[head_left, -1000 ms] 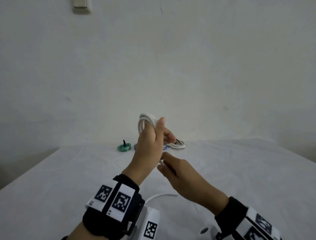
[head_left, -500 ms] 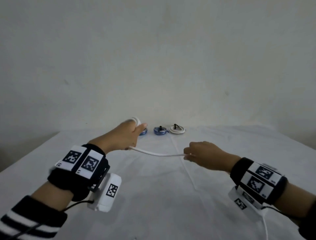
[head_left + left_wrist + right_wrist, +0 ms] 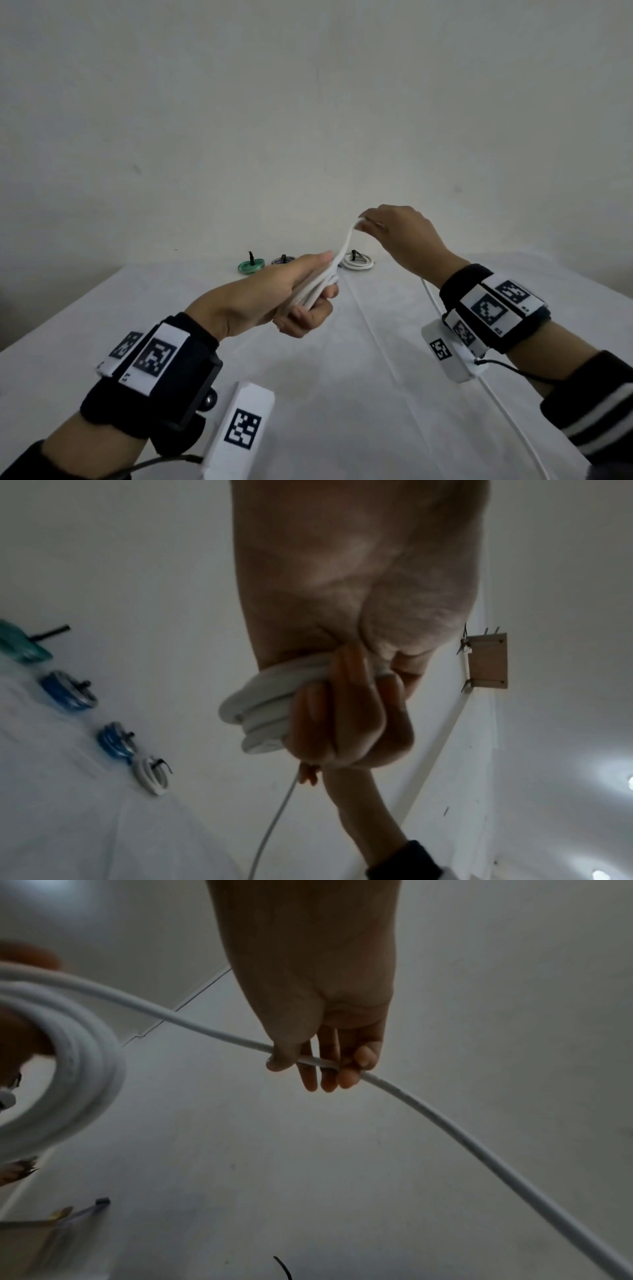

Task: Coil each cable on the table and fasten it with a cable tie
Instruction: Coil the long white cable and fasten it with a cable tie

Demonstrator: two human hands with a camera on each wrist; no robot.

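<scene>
The left hand (image 3: 274,301) sits mid-frame in the head view, its fingers (image 3: 329,723) curled tight round a bundle of white cable (image 3: 318,287) loops. The right hand (image 3: 400,240), up and right of it, pinches the free run of that cable between thumb and fingers (image 3: 318,1069); from there the slack drops to the counter (image 3: 171,308) and trails off toward the lower right.

To lay this turn well, I would judge it best to bring the pinched run round onto the bundle at the size of the loops already held, letting the cable slide through the right fingers so no twist builds. The left thumb should ease only enough to take the new loop, or the bundle may spring apart.

At the counter's far edge lie finished coils: a green one (image 3: 251,266), blue ones (image 3: 68,696) and a white one (image 3: 358,264).
</scene>
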